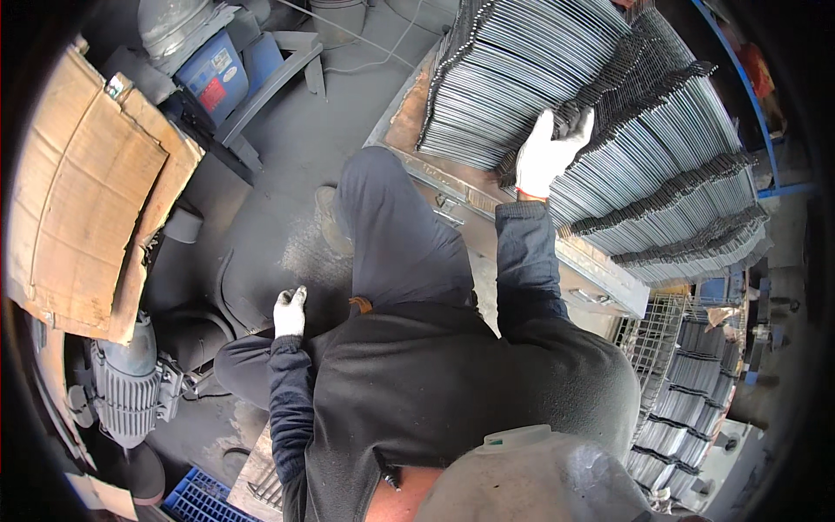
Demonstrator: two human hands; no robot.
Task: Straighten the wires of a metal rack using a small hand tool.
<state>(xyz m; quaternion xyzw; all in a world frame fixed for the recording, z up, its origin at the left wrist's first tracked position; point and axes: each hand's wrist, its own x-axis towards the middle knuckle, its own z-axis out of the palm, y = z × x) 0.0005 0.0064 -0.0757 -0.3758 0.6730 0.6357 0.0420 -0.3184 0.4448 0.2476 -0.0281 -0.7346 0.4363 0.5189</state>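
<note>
My right hand [543, 160], in a white glove with a reddish cuff, reaches over a large stack of thin grey metal strips [522, 70]. Its thumb and fingers stand apart against the dark, notched ends of the strips; no single strip shows lifted in it. On the other side of my body, my left hand [290, 313], also gloved in white, hovers near my bent knee. Its fingers are slightly curled and apart, with nothing visible between them. The strips stand packed in rows on a worn metal-edged table [491, 193].
Left stand a big cardboard sheet [87, 200], a grey motor [130, 391] and a blue machine [213, 83]. A wire basket [652, 335] and more stacked strips [687, 391] lie at lower right. Blue crates [204, 498] sit at lower left. A blue frame [748, 96] borders the far right.
</note>
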